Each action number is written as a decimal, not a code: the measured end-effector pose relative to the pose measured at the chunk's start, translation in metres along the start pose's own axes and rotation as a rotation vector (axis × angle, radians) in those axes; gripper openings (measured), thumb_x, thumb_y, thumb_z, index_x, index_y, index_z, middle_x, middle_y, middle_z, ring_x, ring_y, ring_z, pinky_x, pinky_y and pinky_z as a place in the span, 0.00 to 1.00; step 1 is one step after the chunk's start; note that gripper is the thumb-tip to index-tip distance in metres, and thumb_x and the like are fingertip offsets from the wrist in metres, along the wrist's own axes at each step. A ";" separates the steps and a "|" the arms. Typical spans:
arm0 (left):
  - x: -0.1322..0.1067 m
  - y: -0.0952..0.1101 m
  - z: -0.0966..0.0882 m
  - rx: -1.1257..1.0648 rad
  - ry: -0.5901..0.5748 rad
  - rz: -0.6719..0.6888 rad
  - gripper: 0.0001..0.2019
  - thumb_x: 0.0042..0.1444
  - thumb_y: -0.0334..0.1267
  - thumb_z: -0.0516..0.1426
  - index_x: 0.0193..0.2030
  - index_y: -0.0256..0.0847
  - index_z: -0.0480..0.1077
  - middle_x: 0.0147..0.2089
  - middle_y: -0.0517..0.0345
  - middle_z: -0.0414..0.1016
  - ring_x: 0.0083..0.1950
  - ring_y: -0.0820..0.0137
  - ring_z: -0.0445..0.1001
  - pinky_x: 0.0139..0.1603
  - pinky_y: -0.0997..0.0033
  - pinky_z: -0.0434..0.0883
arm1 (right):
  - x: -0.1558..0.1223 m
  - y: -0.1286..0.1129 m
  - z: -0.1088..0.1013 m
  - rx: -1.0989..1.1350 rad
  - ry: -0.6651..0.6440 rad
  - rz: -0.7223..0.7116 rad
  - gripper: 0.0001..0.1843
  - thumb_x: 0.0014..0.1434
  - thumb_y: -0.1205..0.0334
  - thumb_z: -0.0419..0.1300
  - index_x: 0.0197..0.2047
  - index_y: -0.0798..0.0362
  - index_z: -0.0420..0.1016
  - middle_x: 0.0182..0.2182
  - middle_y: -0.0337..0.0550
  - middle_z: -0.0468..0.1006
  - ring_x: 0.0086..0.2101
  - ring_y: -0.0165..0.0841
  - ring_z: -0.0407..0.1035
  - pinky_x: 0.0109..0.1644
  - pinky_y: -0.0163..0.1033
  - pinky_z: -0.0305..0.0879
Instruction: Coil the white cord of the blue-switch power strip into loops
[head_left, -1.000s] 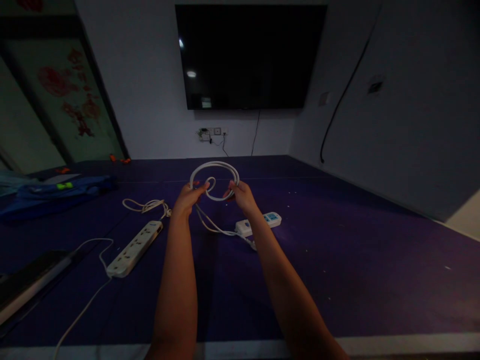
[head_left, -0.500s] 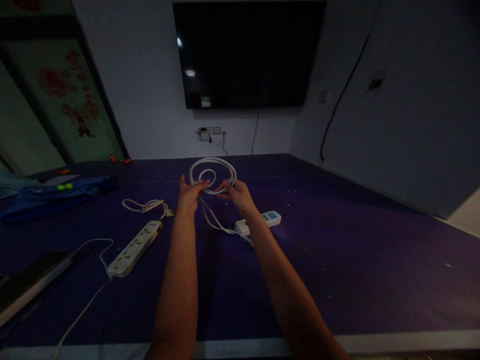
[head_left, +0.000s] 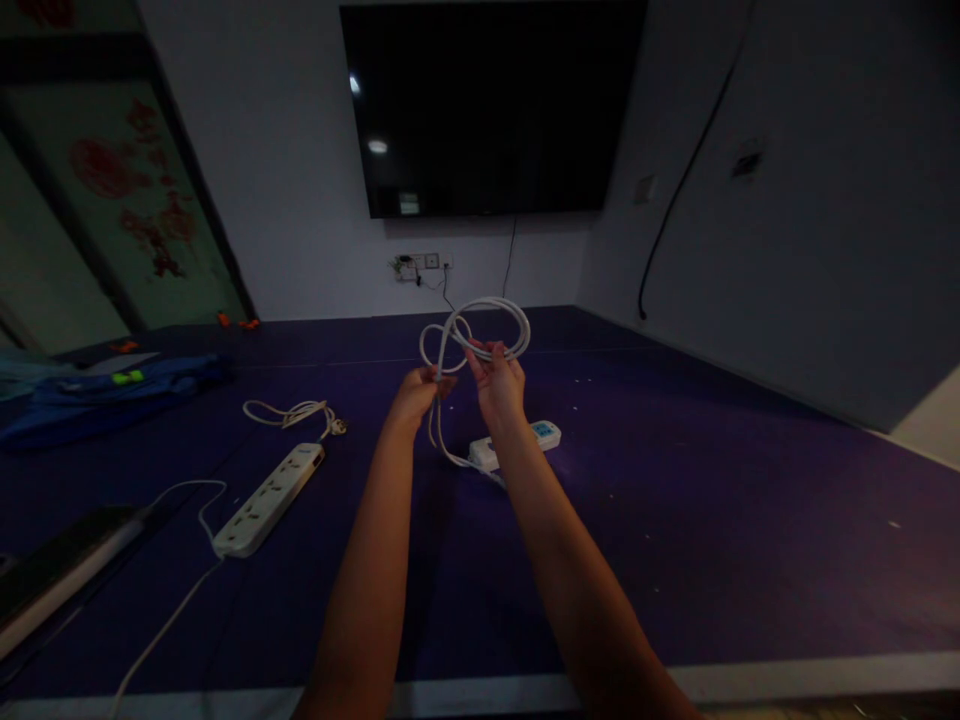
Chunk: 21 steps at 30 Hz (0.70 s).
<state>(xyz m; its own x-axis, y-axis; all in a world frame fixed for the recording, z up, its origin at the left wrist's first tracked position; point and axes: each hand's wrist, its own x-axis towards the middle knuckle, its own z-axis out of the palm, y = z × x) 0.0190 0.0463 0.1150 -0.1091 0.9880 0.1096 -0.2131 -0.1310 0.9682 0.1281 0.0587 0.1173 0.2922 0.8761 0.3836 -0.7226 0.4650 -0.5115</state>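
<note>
We look across a purple floor (head_left: 712, 520) in dim light, with a dark television (head_left: 487, 110) on the wall far beyond the small power strip (head_left: 536, 437). A blue cloth heap (head_left: 112, 395) lies well to the left of that strip. A long power strip (head_left: 270, 497) lies nearer to it on the same side, and its cable runs off the bottom edge.

A white cord (head_left: 525, 325) is held in the air in loose loops above and just behind the small power strip. One strand drops from the loops to the strip's left end. Our right hand (head_left: 499, 385) is closed on the bottom of the loops, directly above the strip. Our left hand (head_left: 415, 395), just to the left of it, pinches the hanging strand.

The right wrist covers the middle of the small power strip, so we cannot see where the cord joins it. We cannot tell how many loops there are or how they cross. A small cord bundle (head_left: 292, 412) lies to the left of the strip.
</note>
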 end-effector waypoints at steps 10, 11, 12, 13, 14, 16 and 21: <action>-0.008 -0.002 0.004 -0.012 -0.223 -0.056 0.20 0.44 0.49 0.62 0.19 0.40 0.58 0.12 0.71 0.52 0.12 0.81 0.52 0.16 0.78 0.58 | 0.026 -0.038 -0.034 -0.234 0.080 -0.147 0.12 0.53 0.55 0.60 0.28 0.54 0.65 0.24 0.39 0.74 0.31 0.31 0.73 0.40 0.42 0.72; -0.009 0.002 0.004 -0.053 -0.221 -0.024 0.20 0.45 0.50 0.62 0.19 0.40 0.57 0.13 0.72 0.50 0.12 0.82 0.50 0.15 0.79 0.57 | 0.027 -0.039 -0.037 -0.288 0.090 -0.134 0.11 0.52 0.56 0.60 0.28 0.55 0.66 0.23 0.39 0.74 0.29 0.30 0.73 0.38 0.41 0.72; -0.010 0.007 0.003 -0.095 -0.219 0.006 0.21 0.45 0.50 0.61 0.20 0.40 0.57 0.13 0.72 0.49 0.11 0.83 0.48 0.14 0.80 0.55 | 0.027 -0.039 -0.039 -0.346 0.093 -0.127 0.11 0.52 0.56 0.60 0.28 0.56 0.67 0.22 0.39 0.74 0.28 0.30 0.73 0.36 0.40 0.72; -0.012 0.012 0.003 -0.135 -0.215 0.028 0.21 0.46 0.51 0.61 0.20 0.40 0.57 0.13 0.73 0.48 0.11 0.83 0.47 0.14 0.80 0.54 | 0.028 -0.039 -0.041 -0.407 0.084 -0.125 0.11 0.52 0.57 0.60 0.29 0.56 0.68 0.22 0.40 0.74 0.27 0.30 0.72 0.33 0.38 0.71; -0.014 0.018 0.002 -0.171 -0.206 0.041 0.21 0.47 0.51 0.60 0.20 0.39 0.56 0.13 0.73 0.47 0.11 0.84 0.46 0.13 0.81 0.52 | 0.028 -0.040 -0.043 -0.467 0.068 -0.130 0.11 0.51 0.56 0.60 0.29 0.57 0.69 0.21 0.40 0.74 0.26 0.30 0.72 0.31 0.37 0.70; -0.018 0.028 0.000 -0.239 -0.178 0.045 0.21 0.49 0.52 0.59 0.21 0.40 0.55 0.13 0.73 0.46 0.11 0.84 0.43 0.12 0.82 0.47 | 0.029 -0.041 -0.046 -0.572 0.022 -0.142 0.12 0.51 0.56 0.60 0.30 0.57 0.71 0.21 0.40 0.75 0.25 0.30 0.71 0.28 0.35 0.69; -0.030 0.051 -0.006 -0.407 -0.136 0.078 0.21 0.54 0.52 0.54 0.20 0.40 0.54 0.13 0.72 0.42 0.12 0.84 0.39 0.12 0.81 0.40 | 0.029 -0.042 -0.044 -0.669 -0.159 -0.089 0.14 0.47 0.53 0.63 0.29 0.57 0.72 0.21 0.40 0.75 0.25 0.30 0.70 0.29 0.36 0.69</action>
<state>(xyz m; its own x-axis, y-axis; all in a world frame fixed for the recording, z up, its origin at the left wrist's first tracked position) 0.0053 0.0098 0.1594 -0.0167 0.9720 0.2345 -0.5774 -0.2008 0.7914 0.1945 0.0703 0.1164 0.1999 0.8253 0.5281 -0.1440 0.5578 -0.8174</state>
